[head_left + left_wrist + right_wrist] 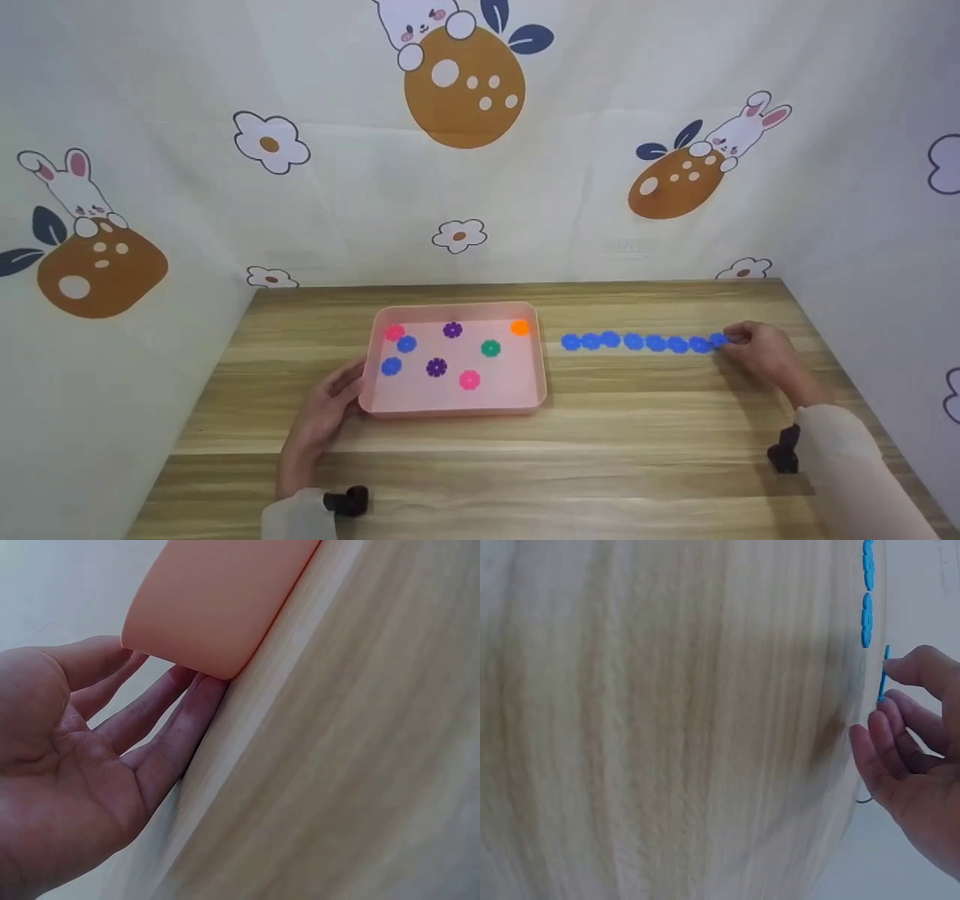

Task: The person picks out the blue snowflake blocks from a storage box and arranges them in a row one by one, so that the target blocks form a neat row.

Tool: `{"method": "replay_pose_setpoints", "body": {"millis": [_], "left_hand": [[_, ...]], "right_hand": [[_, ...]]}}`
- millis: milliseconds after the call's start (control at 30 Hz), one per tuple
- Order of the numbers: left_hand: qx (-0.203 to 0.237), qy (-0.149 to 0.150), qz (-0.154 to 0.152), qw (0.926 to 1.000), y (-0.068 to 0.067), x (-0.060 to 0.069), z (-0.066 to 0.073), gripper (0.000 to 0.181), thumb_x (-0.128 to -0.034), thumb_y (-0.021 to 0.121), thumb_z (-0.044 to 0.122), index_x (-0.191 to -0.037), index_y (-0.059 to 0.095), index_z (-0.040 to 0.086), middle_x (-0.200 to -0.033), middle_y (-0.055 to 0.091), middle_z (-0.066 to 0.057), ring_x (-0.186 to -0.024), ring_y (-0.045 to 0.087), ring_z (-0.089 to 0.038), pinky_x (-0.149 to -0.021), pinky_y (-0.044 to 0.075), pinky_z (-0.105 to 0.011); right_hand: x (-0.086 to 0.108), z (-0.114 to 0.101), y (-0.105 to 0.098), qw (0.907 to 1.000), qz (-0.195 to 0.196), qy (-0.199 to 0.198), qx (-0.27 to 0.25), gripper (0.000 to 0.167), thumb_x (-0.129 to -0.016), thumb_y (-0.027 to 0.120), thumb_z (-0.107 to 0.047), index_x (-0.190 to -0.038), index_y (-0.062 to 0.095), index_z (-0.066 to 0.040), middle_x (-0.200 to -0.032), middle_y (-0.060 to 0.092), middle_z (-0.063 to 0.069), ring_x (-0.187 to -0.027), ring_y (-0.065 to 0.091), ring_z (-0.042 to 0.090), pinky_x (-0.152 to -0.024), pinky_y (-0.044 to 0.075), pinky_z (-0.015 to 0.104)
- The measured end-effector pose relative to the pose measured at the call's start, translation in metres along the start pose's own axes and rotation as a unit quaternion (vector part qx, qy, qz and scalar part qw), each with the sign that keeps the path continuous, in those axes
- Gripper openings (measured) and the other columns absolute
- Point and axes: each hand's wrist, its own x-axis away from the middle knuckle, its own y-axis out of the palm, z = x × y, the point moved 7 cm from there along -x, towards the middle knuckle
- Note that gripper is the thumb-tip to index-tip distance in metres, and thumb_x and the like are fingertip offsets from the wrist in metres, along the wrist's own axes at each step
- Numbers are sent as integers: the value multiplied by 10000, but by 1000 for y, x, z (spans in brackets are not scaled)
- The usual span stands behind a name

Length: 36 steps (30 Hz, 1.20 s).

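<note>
A pink tray (450,412) stands on the wooden table with several flower-shaped plastic discs in it: pink (469,380), blue (391,366), purple (436,367), green (490,348) and orange (520,328). My left hand (334,401) rests against the tray's left side, its fingers fairly straight along the outer wall (202,607); their tips are partly hidden. To the right of the tray runs a row of blue flower discs (634,342). At that row's right end, my right hand (761,352) pinches a blue flower disc (883,675) between thumb and fingertips, slightly above the table.
The wooden table (600,465) reaches back to a curtain (337,202) printed with rabbits, fruit and flowers. Similar cloth hangs at both sides. A black wrist mount (349,501) sits on the left sleeve, another mount (784,450) on the right.
</note>
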Motion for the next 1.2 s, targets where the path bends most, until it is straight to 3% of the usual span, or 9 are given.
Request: {"method": "replay_pose_setpoints", "body": {"millis": [333, 533, 767, 933, 1100, 1200], "left_hand": [[-209, 19, -12, 9998, 1, 0, 0, 473, -1052, 521, 205, -1516, 442, 158, -1556, 457, -153, -1344, 542, -309, -1000, 556, -331], [-185, 164, -18, 9997, 0, 1, 2, 470, -1058, 508, 200, -1519, 437, 142, -1552, 459, -164, -1322, 559, -297, -969, 567, -297], [-197, 193, 8, 9996, 0, 2, 1, 454, -1056, 509, 197, -1506, 460, 162, -1536, 486, -145, -1286, 589, -268, -938, 575, -279], [-212, 142, 27, 9997, 0, 2, -1, 451, -1060, 498, 181, -1509, 456, 170, -1543, 480, -134, -1303, 579, -279, -976, 568, -326], [-124, 116, 37, 9998, 1, 2, -1, 447, -1060, 490, 162, -1506, 457, 154, -1547, 471, -145, -1340, 550, -288, -1010, 551, -341], [-36, 116, 64, 9999, 0, 0, -1, 442, -1058, 490, 149, -1499, 466, 140, -1537, 481, -155, -1317, 564, -280, -978, 564, -322]], "right_hand": [[1, 5, 3, 9994, -221, 262, -13, 449, -961, 617, -104, -1298, 515, 175, -1264, 571, 387, -1150, 580, 481, -998, 505, 562], [-1, -14, -5, 9995, -266, 110, 147, 539, -984, 595, -179, -1363, 453, 177, -1314, 529, 399, -1214, 533, 513, -1039, 471, 586], [-1, -71, 0, 9982, 185, -358, -443, 506, -1005, 592, -227, -1385, 504, 95, -1333, 570, 321, -1219, 568, 450, -986, 539, 503], [2, -126, 13, 9898, 543, -1008, -851, 414, -980, 641, -167, -1323, 582, 56, -1249, 637, 252, -1152, 618, 362, -945, 575, 358], [0, -173, 29, 9801, 407, -1468, -1269, 390, -935, 698, -102, -1298, 607, 9, -1214, 635, 182, -1134, 624, 317, -858, 536, 121], [-2, -197, 42, 9735, 288, -1671, -1533, 381, -920, 702, -61, -1281, 605, 17, -1209, 625, 187, -1143, 618, 341, -848, 534, 121]]}}
